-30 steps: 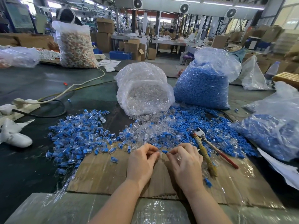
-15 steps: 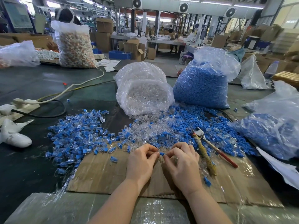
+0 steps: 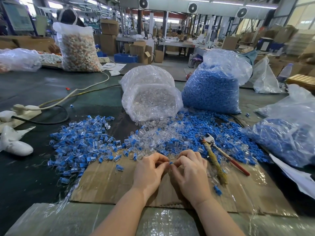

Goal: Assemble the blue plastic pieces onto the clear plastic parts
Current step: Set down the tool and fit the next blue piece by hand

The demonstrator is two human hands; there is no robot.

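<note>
Hands: left hand (image 3: 150, 171) and right hand (image 3: 190, 171) meet over the cardboard sheet (image 3: 105, 184), fingers curled, together pinching a small blue piece (image 3: 171, 163) at their fingertips; whether a clear part sits there too cannot be told.
Cardboard: flat, brown, creased, partly under shiny plastic film.
Loose parts: glassy clear parts (image 3: 153, 135) and matte blue pieces (image 3: 204, 128) heaped just beyond the cardboard's far edge.
Finished heap: joined blue-and-clear parts (image 3: 81, 143) spread off the cardboard's far left corner.
Bags: crinkled bag of clear parts (image 3: 150, 99) and bulging bag of blue pieces (image 3: 211, 89) behind the cardboard; another bag (image 3: 289, 133) to its right.
Tool: pliers (image 3: 216, 154), one handle cloth-wrapped, one red, lying on the cardboard's right side, near the right hand.
Cables: white and black cords (image 3: 56, 108) far left of the cardboard.
</note>
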